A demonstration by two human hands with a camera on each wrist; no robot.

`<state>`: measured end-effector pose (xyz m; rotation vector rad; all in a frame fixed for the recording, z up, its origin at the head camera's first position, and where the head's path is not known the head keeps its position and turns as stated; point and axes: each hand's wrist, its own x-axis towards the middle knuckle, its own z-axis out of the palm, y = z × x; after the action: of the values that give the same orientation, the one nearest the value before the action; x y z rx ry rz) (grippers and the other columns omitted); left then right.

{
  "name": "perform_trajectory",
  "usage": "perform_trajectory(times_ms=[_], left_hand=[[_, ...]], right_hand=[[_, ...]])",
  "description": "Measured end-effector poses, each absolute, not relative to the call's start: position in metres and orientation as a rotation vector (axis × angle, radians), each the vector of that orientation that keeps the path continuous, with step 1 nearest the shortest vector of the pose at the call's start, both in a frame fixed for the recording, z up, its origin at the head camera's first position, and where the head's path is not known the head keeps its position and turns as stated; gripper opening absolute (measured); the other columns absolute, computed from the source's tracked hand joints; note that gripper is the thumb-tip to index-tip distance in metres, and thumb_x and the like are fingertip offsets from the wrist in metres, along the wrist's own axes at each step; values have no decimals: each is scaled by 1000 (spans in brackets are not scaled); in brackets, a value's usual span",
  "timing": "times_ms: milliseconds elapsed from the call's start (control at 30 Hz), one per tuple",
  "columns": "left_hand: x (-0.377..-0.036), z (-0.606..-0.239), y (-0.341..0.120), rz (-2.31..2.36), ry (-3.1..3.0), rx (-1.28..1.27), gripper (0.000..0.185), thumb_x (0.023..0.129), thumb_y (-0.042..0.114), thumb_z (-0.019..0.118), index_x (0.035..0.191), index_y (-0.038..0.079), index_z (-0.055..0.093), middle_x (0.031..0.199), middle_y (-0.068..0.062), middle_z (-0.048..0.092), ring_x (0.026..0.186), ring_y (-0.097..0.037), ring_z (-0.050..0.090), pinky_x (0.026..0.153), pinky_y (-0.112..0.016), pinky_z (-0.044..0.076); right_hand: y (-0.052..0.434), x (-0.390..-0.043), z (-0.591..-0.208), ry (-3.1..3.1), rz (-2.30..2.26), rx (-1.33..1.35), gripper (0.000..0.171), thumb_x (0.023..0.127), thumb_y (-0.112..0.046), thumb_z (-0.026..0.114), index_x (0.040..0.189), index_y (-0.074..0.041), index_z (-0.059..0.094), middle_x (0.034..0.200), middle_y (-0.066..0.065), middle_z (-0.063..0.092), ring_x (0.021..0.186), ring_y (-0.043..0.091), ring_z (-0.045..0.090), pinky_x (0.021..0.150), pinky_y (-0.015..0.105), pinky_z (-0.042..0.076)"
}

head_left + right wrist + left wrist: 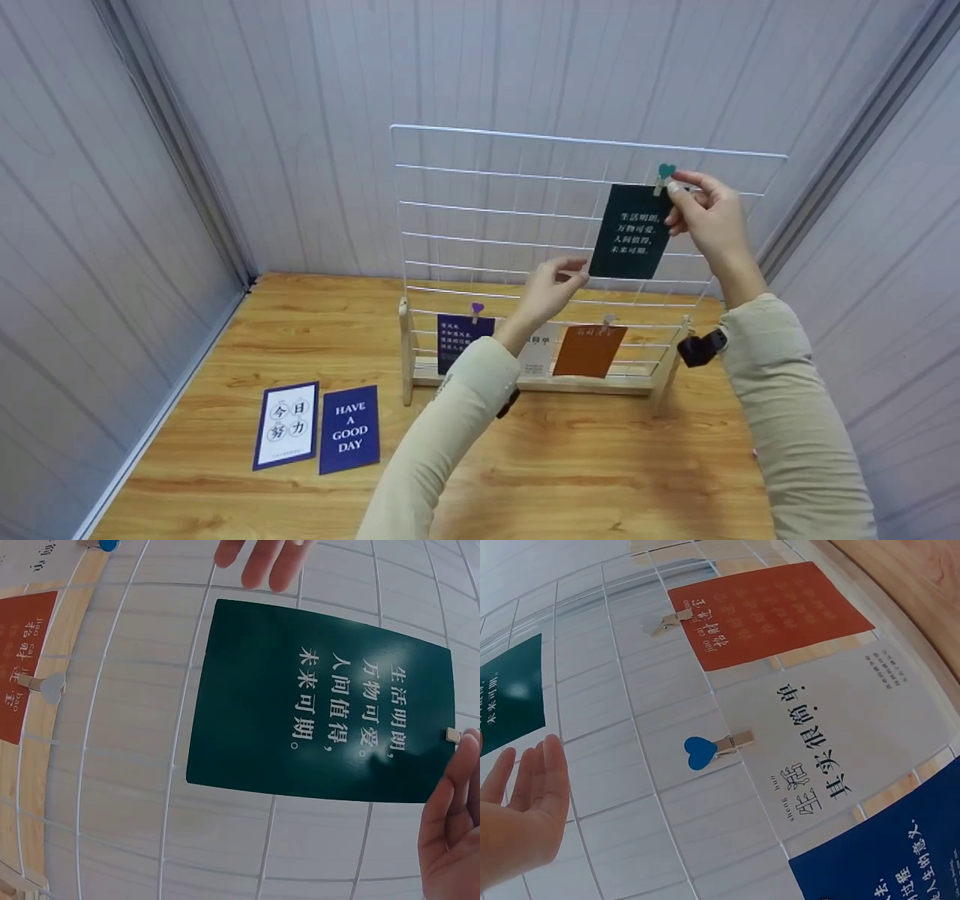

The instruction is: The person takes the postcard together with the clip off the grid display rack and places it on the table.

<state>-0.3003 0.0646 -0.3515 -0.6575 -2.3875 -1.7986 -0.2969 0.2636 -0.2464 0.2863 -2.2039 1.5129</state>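
place: staged booth | grey panel walls (315,112); wooden table (300,337); wire grid (487,217)

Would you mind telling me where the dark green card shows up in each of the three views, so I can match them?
Head view: the dark green card hangs upper right on the wire grid, its top clip pinched by the right hand.
Left wrist view: only a part of it shows, at the left edge.
Right wrist view: it fills the centre, turned sideways.
Shared landmark: the orange card.
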Motion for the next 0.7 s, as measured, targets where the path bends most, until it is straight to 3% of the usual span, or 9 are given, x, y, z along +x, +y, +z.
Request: perform_trajectory(times_ms=[333, 533, 700], left_hand=[[-303, -353, 75, -1765, -2405, -643, 35, 87, 11, 54, 121, 3, 51, 83, -1, 54, 71, -10, 50, 58, -18, 42], [-305, -353, 79, -1796, -2369, -624, 25, 86, 8, 56, 110, 3, 57, 77, 0, 54, 65, -9, 50, 54, -18, 42], [-303, -352, 82, -1776, -2349, -603, 14, 84, 11, 59, 96, 4, 62, 78, 1, 57, 69, -10, 54, 58, -19, 45]], right_hand=[[257, -303, -241, -2120, 1723, 251, 37, 89, -20, 52, 120, 1, 48, 60, 4, 52, 51, 10, 49, 51, 18, 45], [249, -306, -237, -2036, 1876, 253, 37, 89, -16, 52, 120, 3, 48, 57, 4, 53, 48, 10, 50, 47, 18, 45], [245, -308, -235, -2034, 1900, 240, 37, 89, -17, 53, 118, 5, 48, 57, 4, 53, 46, 9, 50, 45, 18, 45]])
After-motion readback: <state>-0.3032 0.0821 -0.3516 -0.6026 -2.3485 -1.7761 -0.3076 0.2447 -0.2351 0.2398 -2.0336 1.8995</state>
